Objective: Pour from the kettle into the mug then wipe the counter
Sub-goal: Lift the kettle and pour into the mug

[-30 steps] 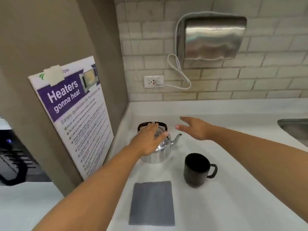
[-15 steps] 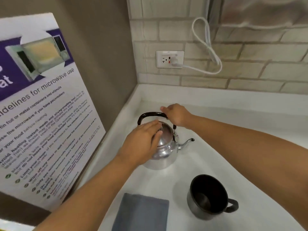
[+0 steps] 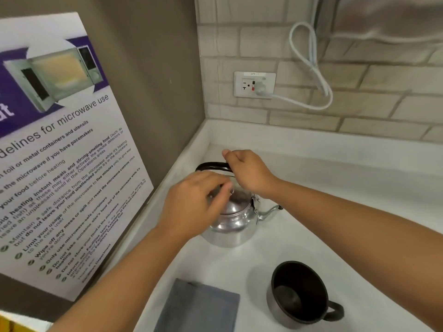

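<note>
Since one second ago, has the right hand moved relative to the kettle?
Yes. The right hand was open in the air to the right of the kettle, above its spout; it has moved left and now closes on the black handle.

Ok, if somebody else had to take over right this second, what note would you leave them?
Right hand: closed around the kettle's black handle.
Left hand: fingers resting on the lid.
Kettle: standing on the counter in the corner, spout toward the mug.
Mug: upright, looks empty, nearer you and to the right.
Grey cloth: folded flat, left of the mug.
Done: kettle gripped only.
Left: lift, pour into the mug, set the kettle down, wipe the counter with the cloth.
</note>
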A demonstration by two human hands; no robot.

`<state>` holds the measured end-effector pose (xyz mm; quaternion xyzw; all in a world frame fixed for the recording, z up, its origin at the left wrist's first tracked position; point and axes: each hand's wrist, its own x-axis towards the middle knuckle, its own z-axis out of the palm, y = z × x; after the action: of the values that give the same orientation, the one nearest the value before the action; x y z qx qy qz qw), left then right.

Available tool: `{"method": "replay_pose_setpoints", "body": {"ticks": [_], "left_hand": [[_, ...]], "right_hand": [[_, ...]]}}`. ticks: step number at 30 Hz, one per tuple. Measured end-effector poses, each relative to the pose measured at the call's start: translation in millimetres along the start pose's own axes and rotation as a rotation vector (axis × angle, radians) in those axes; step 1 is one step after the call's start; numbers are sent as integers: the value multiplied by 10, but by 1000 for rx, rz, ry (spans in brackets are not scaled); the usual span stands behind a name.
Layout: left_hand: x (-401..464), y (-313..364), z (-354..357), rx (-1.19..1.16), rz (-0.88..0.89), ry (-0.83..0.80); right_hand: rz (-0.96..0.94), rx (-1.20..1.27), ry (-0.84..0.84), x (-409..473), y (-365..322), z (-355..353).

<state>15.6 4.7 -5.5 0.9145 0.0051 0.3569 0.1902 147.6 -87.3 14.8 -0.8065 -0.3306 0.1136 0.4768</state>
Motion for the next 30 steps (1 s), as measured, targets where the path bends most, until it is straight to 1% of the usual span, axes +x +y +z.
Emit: {"method": "replay_pose_setpoints", "body": {"ticks": [2,4,5,7,9,10,12,14,18,20,23,26,28,30], "left_hand": [[58,-19,-55,-147,-108,216],[176,-42,-72,-256,-261,328],[239,-51,-72,-300,-344,335],[331,-57,-66,-384,-504,282],[368,-29,-72,-519,-619,248],[382,-2,-89,-594,-653,266],[422,63,-165,-699,-681,328],[478,114,-263,-758,-724,348],[475,115,-379,-824,-836,305],[396,114,-404,-838,-839,268],[247,145,-425,-834,-804,229],[137,215,-454,-816,-786,216],[85,261,-475,-817,-789,223],[48,307,-492,-820,-801,234]], "right_hand": [[1,-5,22,-44,-62,2],[-2,-17,41,-86,-165,-11],[-6,-23,53,-101,-228,-20],[-20,-9,97,-127,-361,-53],[-41,28,138,-159,-498,-100],[-53,36,150,-183,-565,-124],[-79,35,180,-250,-683,-153],[-93,50,227,-328,-766,-165],[-114,30,262,-572,-828,-211],[-94,53,291,-770,-753,-260],[-45,60,409,-1212,-463,-364],[75,14,541,-1715,-29,-416],[219,44,600,-2007,271,-383],[334,126,634,-2238,540,-284]]}}
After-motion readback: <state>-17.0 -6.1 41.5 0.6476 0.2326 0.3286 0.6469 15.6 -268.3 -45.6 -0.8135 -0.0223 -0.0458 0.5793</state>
